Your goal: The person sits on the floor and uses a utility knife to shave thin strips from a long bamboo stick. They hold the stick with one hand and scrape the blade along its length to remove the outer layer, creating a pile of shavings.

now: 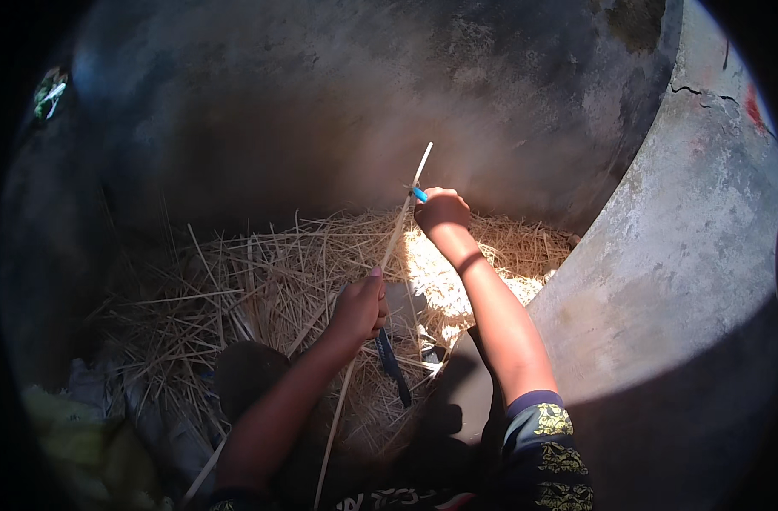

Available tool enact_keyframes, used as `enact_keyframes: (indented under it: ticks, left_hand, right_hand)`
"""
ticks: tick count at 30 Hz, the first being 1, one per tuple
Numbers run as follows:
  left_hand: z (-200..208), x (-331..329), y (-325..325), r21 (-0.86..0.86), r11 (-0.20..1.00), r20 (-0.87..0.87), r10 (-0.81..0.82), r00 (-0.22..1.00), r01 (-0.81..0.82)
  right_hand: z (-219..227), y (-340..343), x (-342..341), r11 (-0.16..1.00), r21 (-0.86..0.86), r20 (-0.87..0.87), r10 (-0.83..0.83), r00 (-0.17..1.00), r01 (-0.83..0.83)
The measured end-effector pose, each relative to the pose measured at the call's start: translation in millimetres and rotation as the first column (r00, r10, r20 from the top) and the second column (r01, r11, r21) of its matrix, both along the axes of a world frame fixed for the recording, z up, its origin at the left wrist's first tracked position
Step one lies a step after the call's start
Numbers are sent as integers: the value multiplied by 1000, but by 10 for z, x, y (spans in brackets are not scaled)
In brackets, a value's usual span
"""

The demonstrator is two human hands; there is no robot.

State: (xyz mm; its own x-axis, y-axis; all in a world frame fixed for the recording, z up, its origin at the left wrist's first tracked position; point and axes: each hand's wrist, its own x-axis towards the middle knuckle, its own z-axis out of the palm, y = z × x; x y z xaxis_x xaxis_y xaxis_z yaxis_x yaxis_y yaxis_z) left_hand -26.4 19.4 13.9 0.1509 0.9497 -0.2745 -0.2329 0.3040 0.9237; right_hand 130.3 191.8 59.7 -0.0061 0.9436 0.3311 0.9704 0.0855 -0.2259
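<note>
A long pale stalk slants up and away from me. My left hand is closed around it near the middle, thumb pointing up along it. Farther up, my right hand grips a small blue-handled tool, whose end meets the stalk just below its tip. The working end of the tool is too small to make out. Just below my left hand is a dark blue, narrow flat piece; whether the hand holds it I cannot tell.
Loose straw and thin strips cover the ground ahead, brightly sunlit near my right forearm. A curved grey concrete wall rises behind, and its pale cracked side stands at right. Yellowish cloth or sacking lies at lower left.
</note>
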Motion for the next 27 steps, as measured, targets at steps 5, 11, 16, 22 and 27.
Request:
enact_keyframes:
  ticks: [5,11,16,22,27]
  left_hand:
    - [269,-261,-68,0,1000,202,-3,979,3]
    - [164,-302,-46,73,988,139,124,982,-135]
    - [-141,-265,38,312,913,-171,327,929,-264]
    - [-582,53,-59,389,906,-363,319,875,-169]
    - [-332,28,-71,219,970,-204,146,968,-100]
  right_hand:
    - [-201,-217,-261,932,185,-8,319,948,-312]
    - [-334,-401,-480,815,245,44,532,846,-525]
    - [-359,-398,-573,816,193,86,539,838,-545]
    - [-190,234,-211,996,88,-94,9,996,-1]
    - [-203,261,40,998,-66,-121,3,993,-11]
